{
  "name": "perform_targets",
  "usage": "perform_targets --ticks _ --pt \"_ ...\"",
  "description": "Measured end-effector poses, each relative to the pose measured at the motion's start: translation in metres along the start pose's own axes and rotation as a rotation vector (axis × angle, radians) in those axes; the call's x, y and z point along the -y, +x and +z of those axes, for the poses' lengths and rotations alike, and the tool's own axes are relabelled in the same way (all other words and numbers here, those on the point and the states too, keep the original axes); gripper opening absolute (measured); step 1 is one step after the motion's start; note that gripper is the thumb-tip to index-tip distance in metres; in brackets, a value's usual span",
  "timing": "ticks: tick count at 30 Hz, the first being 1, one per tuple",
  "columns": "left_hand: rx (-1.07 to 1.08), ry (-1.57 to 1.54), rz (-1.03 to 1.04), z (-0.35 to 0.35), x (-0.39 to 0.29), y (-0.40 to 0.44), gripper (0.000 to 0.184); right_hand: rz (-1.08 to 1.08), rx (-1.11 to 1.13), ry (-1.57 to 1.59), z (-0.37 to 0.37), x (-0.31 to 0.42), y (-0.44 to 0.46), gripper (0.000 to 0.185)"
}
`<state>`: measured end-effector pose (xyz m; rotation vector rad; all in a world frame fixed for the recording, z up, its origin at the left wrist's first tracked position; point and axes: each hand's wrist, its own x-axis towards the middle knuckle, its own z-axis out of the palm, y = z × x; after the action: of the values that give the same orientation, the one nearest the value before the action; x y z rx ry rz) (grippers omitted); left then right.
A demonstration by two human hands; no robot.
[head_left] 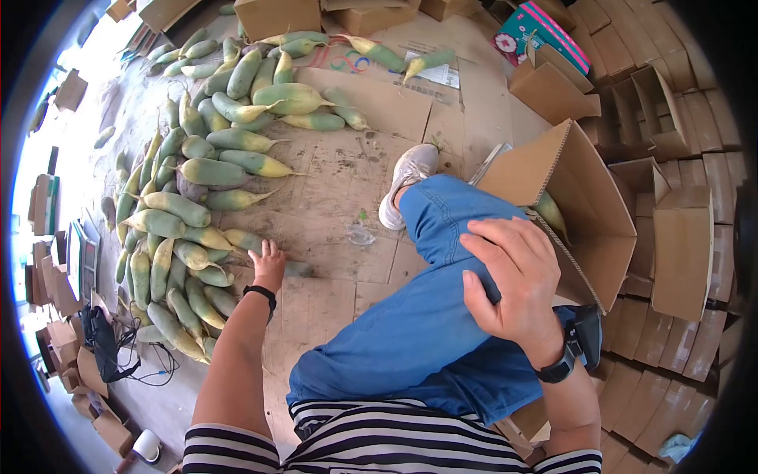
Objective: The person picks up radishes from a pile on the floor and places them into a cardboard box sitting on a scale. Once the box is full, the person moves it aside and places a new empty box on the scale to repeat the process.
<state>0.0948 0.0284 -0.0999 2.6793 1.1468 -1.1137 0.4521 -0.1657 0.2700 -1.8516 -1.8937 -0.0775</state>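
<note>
Beside the partly spread left hand (269, 267), hold unclear, tapered green radishes (212, 171) lie on flat brown cardboard (328, 201), presumably for protection; the right hand (517, 280) is half-open, empty.

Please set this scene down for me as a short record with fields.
left hand: at the radish pile's edge, fingers spread; grip unclear
right hand: over the blue trousers, fingers curved, nothing visibly held
radishes: green, many, heaped on the left
floor: cardboard-covered, soiled
open box: beside the right hand, a radish visible inside
</note>
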Motion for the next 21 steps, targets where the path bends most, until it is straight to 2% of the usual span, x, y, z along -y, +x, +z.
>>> perform_targets --ticks 1,5,8,13,15,16,18,19,20,21 --pt "-0.061 0.041 0.006 0.007 0.001 0.002 0.034 0.006 0.003 -0.004 0.000 -0.001 0.000 0.031" --pt "-0.062 0.044 0.067 0.014 0.012 0.012 0.026 0.019 0.023 -0.025 -0.003 -0.002 -0.002 0.031" --pt "0.067 0.088 0.074 -0.001 0.011 0.021 0.026 0.017 0.034 -0.030 -0.001 -0.001 -0.001 0.031" --pt "0.059 0.136 0.084 -0.009 0.005 0.025 0.029 0.024 0.009 -0.012 0.000 0.000 0.001 0.029" --pt "-0.027 0.017 0.155 -0.039 0.004 0.009 0.059 0.023 -0.002 0.006 0.001 0.000 0.000 0.029" --pt "-0.034 0.028 0.158 -0.049 0.004 0.004 0.059 0.030 -0.013 0.003 0.001 0.001 0.001 0.029" --pt "-0.258 -0.263 0.159 -0.070 -0.001 -0.008 0.070 0.026 -0.035 0.018 0.000 0.002 0.001 0.029" --pt "-0.360 -0.345 0.132 -0.088 -0.006 -0.019 0.067 0.032 -0.047 0.005 0.001 0.003 0.002 0.029" --pt "-0.375 -0.338 0.144 -0.092 -0.008 -0.020 0.067 0.027 -0.053 0.014 0.002 0.003 0.002 0.028" --pt "-0.489 -0.525 0.116 -0.101 -0.009 -0.025 0.065 0.023 -0.060 0.023 0.003 0.003 0.001 0.027"
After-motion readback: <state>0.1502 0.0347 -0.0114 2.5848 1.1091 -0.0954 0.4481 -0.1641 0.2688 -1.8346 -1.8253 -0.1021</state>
